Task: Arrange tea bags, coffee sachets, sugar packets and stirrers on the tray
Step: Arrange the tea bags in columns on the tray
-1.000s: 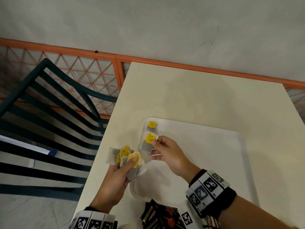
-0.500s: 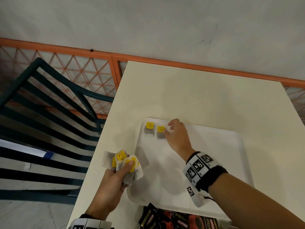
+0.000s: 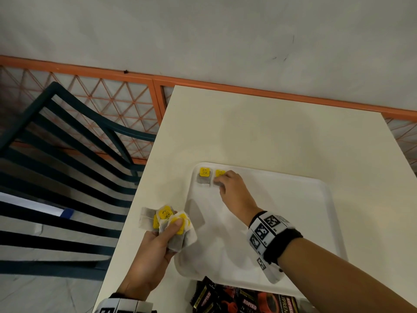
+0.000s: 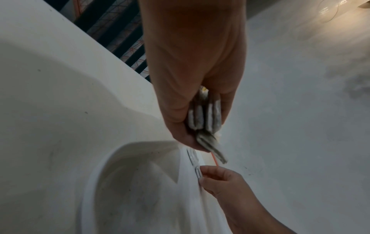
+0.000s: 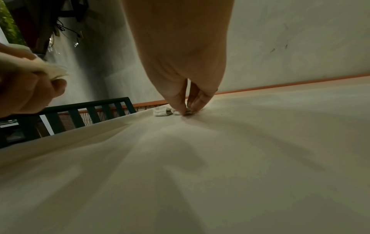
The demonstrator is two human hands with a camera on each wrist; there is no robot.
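Note:
A white tray (image 3: 293, 199) lies on the cream table (image 3: 259, 132). One tea bag with a yellow tag (image 3: 205, 176) rests in the tray's far left corner. Just right of it my right hand (image 3: 220, 180) pinches a second tea bag (image 3: 218, 172) that lies on the tray floor; the right wrist view shows thumb and fingers on this tea bag (image 5: 189, 112), beside the first bag (image 5: 161, 111). My left hand (image 3: 173, 224) grips a fanned bunch of tea bags (image 3: 167, 219) over the table's left edge, by the tray's near left corner. These bags (image 4: 214, 115) appear edge-on in the left wrist view.
Black and red coffee sachets (image 3: 243, 300) lie on the table against the tray's near edge. A dark green slatted chair (image 3: 67, 143) stands left of the table. An orange mesh fence (image 3: 108, 93) and a grey wall run behind.
My right hand carried a tea bag from beside the left hand to the tray's far left corner and set it down next to the first one. The left hand stayed put.

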